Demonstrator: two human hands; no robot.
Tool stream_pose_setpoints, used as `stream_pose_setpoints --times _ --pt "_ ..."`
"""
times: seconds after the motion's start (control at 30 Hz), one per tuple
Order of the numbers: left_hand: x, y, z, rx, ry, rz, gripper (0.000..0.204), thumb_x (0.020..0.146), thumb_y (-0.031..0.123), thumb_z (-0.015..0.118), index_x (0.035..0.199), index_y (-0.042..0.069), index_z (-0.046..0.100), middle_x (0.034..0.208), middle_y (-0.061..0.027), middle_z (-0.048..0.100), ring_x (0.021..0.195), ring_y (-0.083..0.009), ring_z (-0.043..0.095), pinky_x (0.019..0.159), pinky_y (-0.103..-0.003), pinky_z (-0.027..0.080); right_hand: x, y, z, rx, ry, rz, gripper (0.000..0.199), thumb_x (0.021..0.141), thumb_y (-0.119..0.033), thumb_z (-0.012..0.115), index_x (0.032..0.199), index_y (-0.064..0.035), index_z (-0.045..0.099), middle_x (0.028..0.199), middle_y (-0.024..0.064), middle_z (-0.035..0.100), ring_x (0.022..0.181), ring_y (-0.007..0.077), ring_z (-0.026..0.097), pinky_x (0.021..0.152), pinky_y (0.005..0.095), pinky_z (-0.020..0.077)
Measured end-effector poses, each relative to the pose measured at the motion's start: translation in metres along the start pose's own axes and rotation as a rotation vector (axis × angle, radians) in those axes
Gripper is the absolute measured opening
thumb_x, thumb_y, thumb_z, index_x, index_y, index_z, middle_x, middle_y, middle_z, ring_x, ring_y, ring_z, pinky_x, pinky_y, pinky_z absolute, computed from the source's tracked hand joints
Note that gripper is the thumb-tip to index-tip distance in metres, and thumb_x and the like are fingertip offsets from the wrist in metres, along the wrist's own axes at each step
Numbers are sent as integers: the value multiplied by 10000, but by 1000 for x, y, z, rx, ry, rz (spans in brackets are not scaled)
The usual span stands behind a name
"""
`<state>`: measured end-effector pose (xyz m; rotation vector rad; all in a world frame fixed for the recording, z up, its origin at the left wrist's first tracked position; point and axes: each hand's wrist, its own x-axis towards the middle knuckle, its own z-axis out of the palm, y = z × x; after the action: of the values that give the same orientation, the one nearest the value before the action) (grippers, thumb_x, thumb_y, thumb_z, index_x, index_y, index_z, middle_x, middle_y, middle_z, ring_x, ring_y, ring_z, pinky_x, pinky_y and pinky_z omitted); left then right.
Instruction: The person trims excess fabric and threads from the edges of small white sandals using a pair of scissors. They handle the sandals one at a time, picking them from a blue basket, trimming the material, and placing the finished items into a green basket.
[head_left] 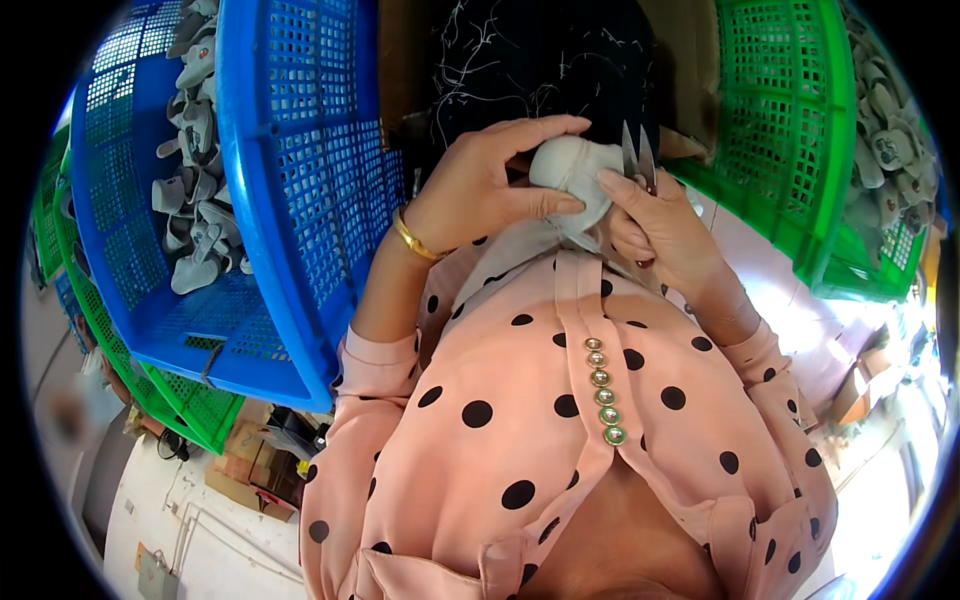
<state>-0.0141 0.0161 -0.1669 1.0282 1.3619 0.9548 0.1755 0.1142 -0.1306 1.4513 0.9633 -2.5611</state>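
A small light-grey shoe (572,163) with a rounded toe is between my two hands, just in front of my body. My left hand (478,185) grips it from the left, thumb across the near side and fingers over the far side. My right hand (655,222) is closed around a pair of scissors (643,160). Their pointed blades stick up past my fingers, slightly apart, beside the shoe. Part of the handle shows below that hand. My right thumb and fingers also touch the shoe's right side. Its underside is hidden.
A blue plastic crate (265,220) with several grey shoes (200,235) stands at my left. At my right is a green crate (835,165) holding more grey shoes (890,150). Cut white threads (480,60) lie on the dark cloth over my lap. Cardboard boxes (250,465) sit at lower left.
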Motion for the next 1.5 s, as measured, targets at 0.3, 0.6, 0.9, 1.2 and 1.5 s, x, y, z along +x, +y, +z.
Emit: stream_pose_setpoints --times 0.3,0.6,0.9,1.2,1.5 --pt "4 -10 30 169 440 267 505 732 174 827 1192 59 654 1187 -144 648 1013 -262 668 837 -310 554 24 14 -22 35 12 -139 331 1001 -318 563 766 -85 543 517 -55 356 426 36 256 406 217 196" --pt "12 -14 32 575 677 569 193 765 73 769 932 5 703 968 -130 705 909 -299 690 776 -331 561 24 17 -2 121 42 -170 248 996 -277 574 885 -56 583 571 -60 414 467 25 305 420 204 221" --pt "15 -2 23 -192 645 97 128 1010 92 514 1056 -22 549 1044 -127 652 913 -181 672 768 -288 557 26 15 -15 125 27 -161 262 992 -292 577 838 -80 575 535 -68 389 439 29 275 412 217 194" --pt "6 -3 35 605 642 393 278 713 129 816 937 76 659 905 -79 639 799 -246 583 654 -312 490 26 17 -11 154 57 -176 266 988 -302 584 838 -84 563 530 -62 409 427 29 284 403 209 203" --pt "4 7 26 397 526 159 136 796 18 703 876 52 598 903 -87 644 823 -268 585 736 -346 489 23 14 -5 124 42 -174 305 974 -285 609 743 -136 476 520 -52 381 422 50 303 407 226 206"
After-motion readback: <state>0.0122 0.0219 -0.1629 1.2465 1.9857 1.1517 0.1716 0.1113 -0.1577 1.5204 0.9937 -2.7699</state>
